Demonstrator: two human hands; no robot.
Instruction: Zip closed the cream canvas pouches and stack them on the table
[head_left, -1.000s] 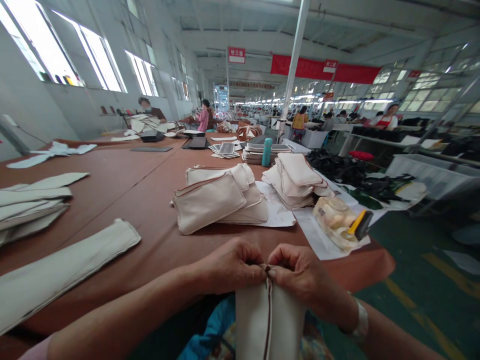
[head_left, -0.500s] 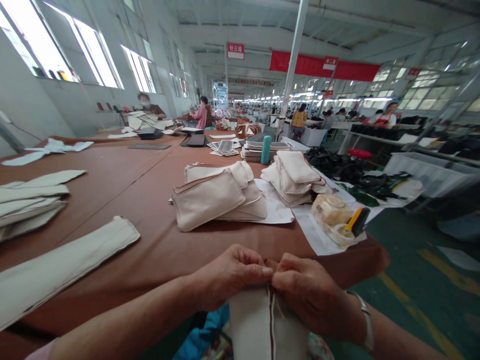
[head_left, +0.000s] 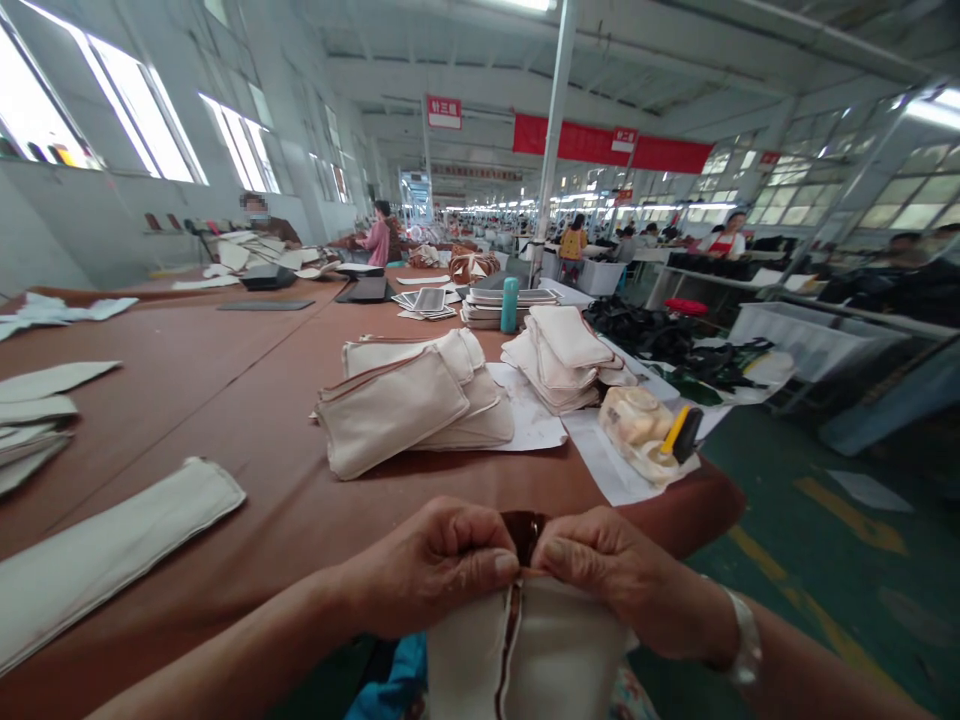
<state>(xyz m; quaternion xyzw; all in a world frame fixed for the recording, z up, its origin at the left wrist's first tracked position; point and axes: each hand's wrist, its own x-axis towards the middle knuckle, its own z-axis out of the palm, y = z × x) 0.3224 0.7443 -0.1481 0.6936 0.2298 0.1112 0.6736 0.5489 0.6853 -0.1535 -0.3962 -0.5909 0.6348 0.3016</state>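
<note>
A cream fabric piece (head_left: 566, 640) with a brown-edged seam down its middle hangs between my hands at the table's front edge. My left hand (head_left: 442, 565) pinches its upper edge left of the seam, thumb on top. On the other side of the seam, my right hand (head_left: 615, 570) grips the same edge, with a bracelet (head_left: 742, 635) on the wrist. Dark brown material (head_left: 521, 530) shows between the two hands. Beyond them lies a pile of similar cream pieces (head_left: 397, 410), with another stack (head_left: 566, 345) to its right.
Near the table's right corner, a glue container (head_left: 634, 425) with a yellow-and-black brush (head_left: 679, 435) rests on white paper. A teal bottle (head_left: 509, 305) stands farther back. Long cream pieces (head_left: 120, 550) lie at left. Co-workers are in the background.
My hands have moved slightly apart along the edge, and more dark brown material shows between them. The view has shifted, so the table and its piles appear farther left.
</note>
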